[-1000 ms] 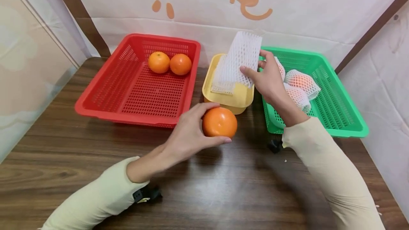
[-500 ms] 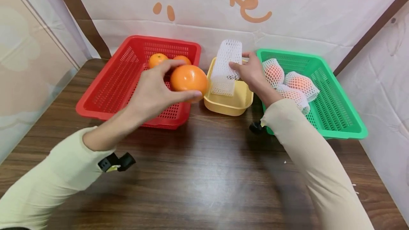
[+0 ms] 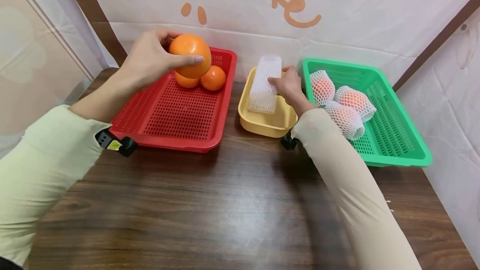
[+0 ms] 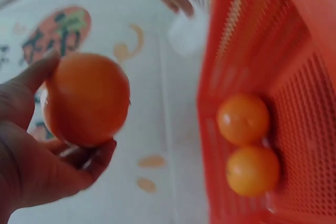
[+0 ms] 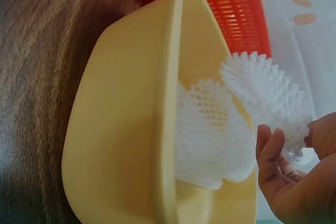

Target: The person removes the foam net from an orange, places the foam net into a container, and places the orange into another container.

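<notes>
My left hand (image 3: 151, 55) grips an orange (image 3: 190, 55), thumb on its near side, raised over the back of the red basket (image 3: 221, 116). Two more oranges (image 4: 243, 120) lie in that basket, one partly hidden behind the held fruit in the head view. Over the yellow tub (image 3: 262, 127), my right hand (image 3: 290, 84) pinches a white foam net sleeve (image 5: 273, 93) between thumb and fingers. More white net sleeves (image 5: 210, 140) lie in the tub beneath it.
The green basket (image 3: 397, 159) on the right holds several net-wrapped fruits (image 3: 354, 100). Behind the containers hangs a printed white cloth (image 3: 240, 24). The brown wooden table (image 3: 225, 211) runs in front, with small white scraps near its right side.
My left hand has carried the orange from the table's middle, left and up over the red basket. The right hand has lowered the net sleeve and moved left over the yellow tub.
</notes>
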The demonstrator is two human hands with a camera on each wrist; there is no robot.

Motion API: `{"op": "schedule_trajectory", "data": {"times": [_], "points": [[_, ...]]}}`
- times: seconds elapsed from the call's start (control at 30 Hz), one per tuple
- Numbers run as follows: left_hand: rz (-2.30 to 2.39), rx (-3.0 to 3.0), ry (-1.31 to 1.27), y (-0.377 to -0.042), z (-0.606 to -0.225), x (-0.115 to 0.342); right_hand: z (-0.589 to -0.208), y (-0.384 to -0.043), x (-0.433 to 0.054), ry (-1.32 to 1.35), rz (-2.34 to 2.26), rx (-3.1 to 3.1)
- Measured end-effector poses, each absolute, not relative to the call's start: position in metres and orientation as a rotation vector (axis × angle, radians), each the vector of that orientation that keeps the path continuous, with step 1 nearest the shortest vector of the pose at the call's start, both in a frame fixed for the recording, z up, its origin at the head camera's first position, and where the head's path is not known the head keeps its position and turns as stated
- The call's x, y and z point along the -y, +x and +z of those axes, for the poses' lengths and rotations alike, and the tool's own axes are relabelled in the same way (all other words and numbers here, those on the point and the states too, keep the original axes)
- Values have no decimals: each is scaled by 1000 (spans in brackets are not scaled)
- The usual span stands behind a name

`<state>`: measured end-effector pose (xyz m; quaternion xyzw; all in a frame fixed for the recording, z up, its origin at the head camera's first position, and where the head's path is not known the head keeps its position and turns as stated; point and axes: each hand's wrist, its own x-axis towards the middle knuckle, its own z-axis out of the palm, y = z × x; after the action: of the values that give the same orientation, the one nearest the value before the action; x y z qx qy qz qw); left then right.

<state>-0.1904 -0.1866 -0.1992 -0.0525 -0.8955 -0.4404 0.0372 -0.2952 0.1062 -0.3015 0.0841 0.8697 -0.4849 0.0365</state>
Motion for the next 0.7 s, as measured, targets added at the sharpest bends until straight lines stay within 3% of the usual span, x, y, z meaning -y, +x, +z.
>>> {"op": "schedule_trajectory", "data": {"times": [0.57, 0.7], "points": [[-1172, 2961, -88, -242, -232, 224, -325, -294, -104, 68, -803, -3124], [-1103, 3043, -123, -253, -244, 227, -327, -295, -104, -110, -613, -3206]]}}
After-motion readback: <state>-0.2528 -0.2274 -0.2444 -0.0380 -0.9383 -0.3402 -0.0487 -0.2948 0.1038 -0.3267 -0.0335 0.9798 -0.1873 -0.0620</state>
